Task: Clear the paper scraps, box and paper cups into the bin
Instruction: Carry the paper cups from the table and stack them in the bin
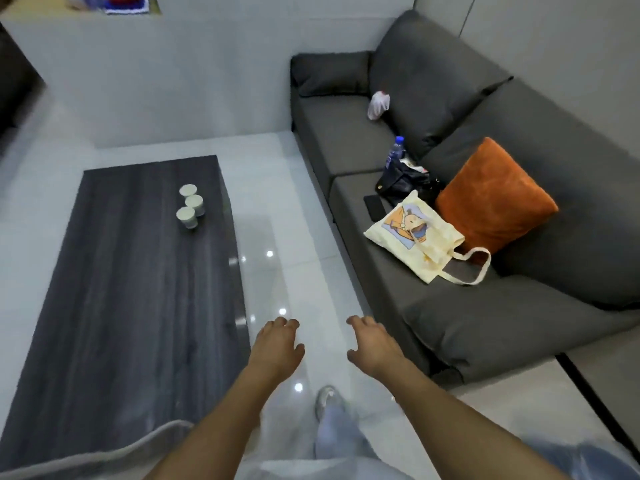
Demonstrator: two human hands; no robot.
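Three white paper cups [191,206] stand upright in a tight cluster near the far right edge of a dark wood-grain coffee table [131,282]. My left hand [277,344] and my right hand [372,342] both hang over the glossy floor between the table and the sofa, well short of the cups. Their fingers are loosely curled and hold nothing. No bin, box or paper scraps are in view.
A grey sofa [485,306] runs along the right with an orange cushion [495,199], a cream tote bag [415,237], a dark bag [401,183], a water bottle [397,148], a phone [374,206] and a white plastic bag [378,105]. My foot [329,403] is on the tiled aisle.
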